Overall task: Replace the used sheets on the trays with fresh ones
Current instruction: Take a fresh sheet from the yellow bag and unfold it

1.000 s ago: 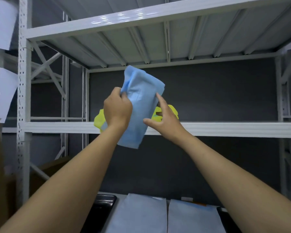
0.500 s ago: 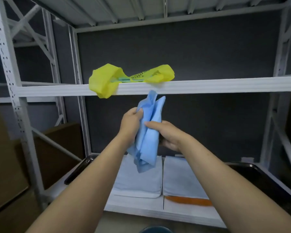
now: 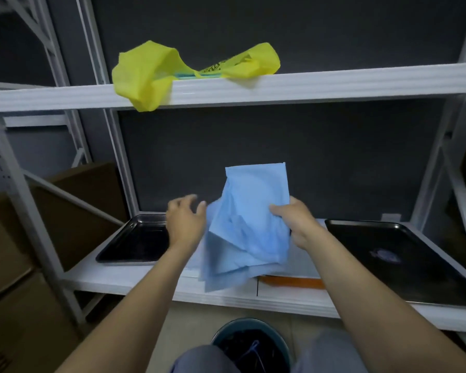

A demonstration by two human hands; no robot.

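Our right hand pinches the blue sheet by its right edge, so it hangs free to unfold. Our left hand hovers with relaxed, empty fingers just left of it, above the left tray, probably to catch a corner.

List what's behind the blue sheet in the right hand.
Behind the blue sheet, held by the right hand, an orange strip and the white shelf edge show. Anything lying mid-shelf behind it is covered.

Two trays, one blue sheet, one yellow bag
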